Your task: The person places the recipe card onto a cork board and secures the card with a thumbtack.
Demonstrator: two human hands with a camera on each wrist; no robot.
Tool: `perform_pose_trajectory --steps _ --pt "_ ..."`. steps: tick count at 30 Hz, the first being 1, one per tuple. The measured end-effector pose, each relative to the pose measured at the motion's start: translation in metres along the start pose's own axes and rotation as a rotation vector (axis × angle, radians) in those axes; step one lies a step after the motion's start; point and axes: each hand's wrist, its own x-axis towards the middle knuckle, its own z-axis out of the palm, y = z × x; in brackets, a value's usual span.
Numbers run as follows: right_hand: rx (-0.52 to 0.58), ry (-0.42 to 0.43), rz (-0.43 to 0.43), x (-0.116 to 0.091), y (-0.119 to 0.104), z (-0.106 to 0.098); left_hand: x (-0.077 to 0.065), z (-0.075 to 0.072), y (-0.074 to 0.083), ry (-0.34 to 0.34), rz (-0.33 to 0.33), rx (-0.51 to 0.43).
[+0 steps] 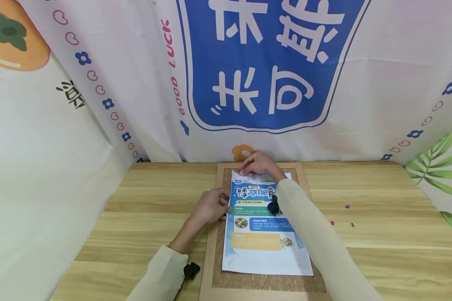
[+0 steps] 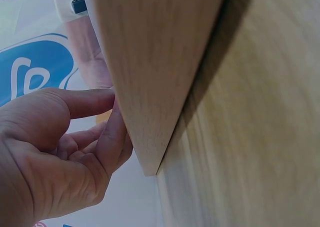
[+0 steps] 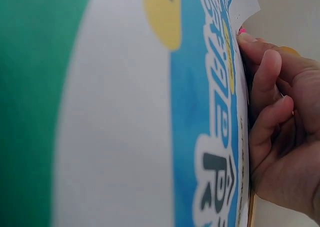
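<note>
A printed paper poster (image 1: 267,261) in blue, green and yellow lies on a wood-framed cork board (image 1: 263,282). At its upper left corner my right hand (image 1: 259,163) pinches a pink push pin (image 3: 242,31), the thumb and fingertip pressed close to the paper. My left hand (image 1: 211,205) is at the poster's left edge, its fingers curled and its thumb at the paper's margin. In the left wrist view the left hand's fingertips meet behind the board's wooden frame (image 2: 155,62), which hides what lies between them.
To the right of the board, a purple pin (image 1: 347,206), a pink pin (image 1: 332,223) and a small dark bit (image 1: 352,225) lie on the wooden table (image 1: 384,259). A printed curtain (image 1: 135,62) hangs behind the table's far edge.
</note>
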Motion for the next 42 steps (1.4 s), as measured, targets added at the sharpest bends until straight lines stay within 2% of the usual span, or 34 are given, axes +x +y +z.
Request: perform_pose_trajectory --steps 13,20,30,42 --pt "-0.021 0.007 -0.006 0.000 -0.001 0.001 0.000 0.000 0.001 0.003 -0.010 0.007" --pt "-0.025 0.008 0.005 0.001 -0.002 0.001 -0.001 0.001 0.000 0.002 0.021 0.002" --pt "-0.051 0.025 -0.005 -0.003 -0.006 0.001 0.000 0.001 -0.002 -0.002 0.013 -0.008" --pt "-0.179 0.046 0.001 0.003 -0.012 0.001 0.001 0.001 -0.002 0.000 0.002 -0.012"
